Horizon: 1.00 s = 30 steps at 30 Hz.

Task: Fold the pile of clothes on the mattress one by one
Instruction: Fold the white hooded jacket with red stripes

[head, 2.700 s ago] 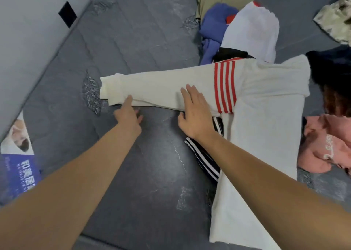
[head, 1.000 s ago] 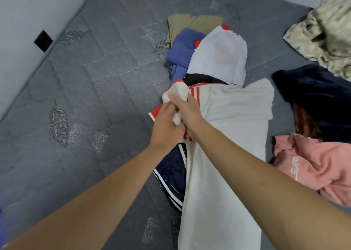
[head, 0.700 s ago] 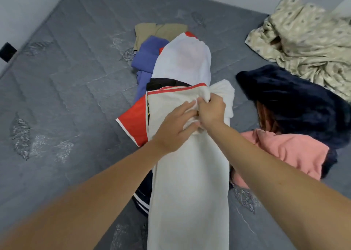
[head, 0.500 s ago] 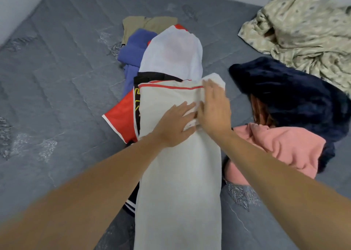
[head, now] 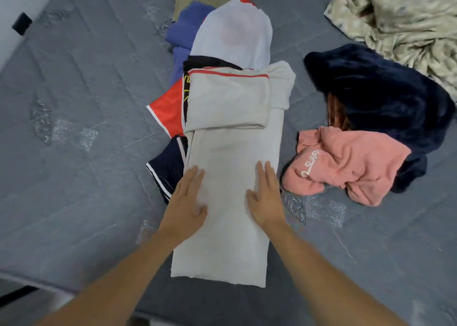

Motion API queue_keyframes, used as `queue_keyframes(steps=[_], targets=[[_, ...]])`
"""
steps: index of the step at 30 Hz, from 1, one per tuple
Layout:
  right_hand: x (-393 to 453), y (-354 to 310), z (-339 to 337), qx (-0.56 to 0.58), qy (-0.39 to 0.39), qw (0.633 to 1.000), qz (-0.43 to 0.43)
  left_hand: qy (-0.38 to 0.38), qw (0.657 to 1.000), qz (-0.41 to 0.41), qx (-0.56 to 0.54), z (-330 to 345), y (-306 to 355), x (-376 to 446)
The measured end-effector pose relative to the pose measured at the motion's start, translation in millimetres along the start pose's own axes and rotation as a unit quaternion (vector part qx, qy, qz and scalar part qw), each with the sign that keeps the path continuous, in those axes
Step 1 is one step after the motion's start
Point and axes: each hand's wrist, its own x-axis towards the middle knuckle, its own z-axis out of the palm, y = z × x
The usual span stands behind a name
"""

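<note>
On the mattress (head: pixel 74 177), my left hand (head: pixel 185 202) and right hand (head: pixel 265 199) press flat, fingers straight and holding nothing, on the folded cream shirt (head: pixel 230 152).

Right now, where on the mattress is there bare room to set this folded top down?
Bare mattress lies left of the cream top, and more lies at the near right below the pink garment. The far right is crowded by the navy fleece and patterned cloth.
</note>
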Motion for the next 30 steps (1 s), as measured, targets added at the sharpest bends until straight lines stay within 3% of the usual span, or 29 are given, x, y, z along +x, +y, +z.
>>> queue_keyframes(steps=[2,4,9,13,18,23,26,28,30], targets=[[-49,11,17,0.016,-0.021,0.998,0.056,0.055,0.985,-0.135,-0.093,14,0,-45],[-87,20,32,0.082,-0.018,0.991,0.108,0.110,0.962,-0.217,-0.121,27,-2,-79],[-145,33,62,0.180,0.039,0.953,0.240,0.051,0.905,-0.336,-0.255,58,-23,-136],[-160,38,68,0.149,0.013,0.946,0.287,0.028,0.899,-0.322,-0.297,59,-37,-147],[-164,31,49,0.237,-0.031,0.927,0.290,0.028,0.889,-0.287,-0.354,39,-32,-152],[-191,24,41,0.367,0.041,0.895,0.252,0.086,0.902,-0.240,-0.348,17,-14,-175],[-208,19,35,0.340,0.064,0.926,0.150,0.057,0.917,-0.197,-0.342,6,-8,-184],[-213,19,31,0.286,0.039,0.954,0.076,0.023,0.941,-0.155,-0.301,3,-11,-186],[-212,16,23,0.234,0.007,0.971,0.054,-0.010,0.956,-0.126,-0.264,1,-16,-184]])
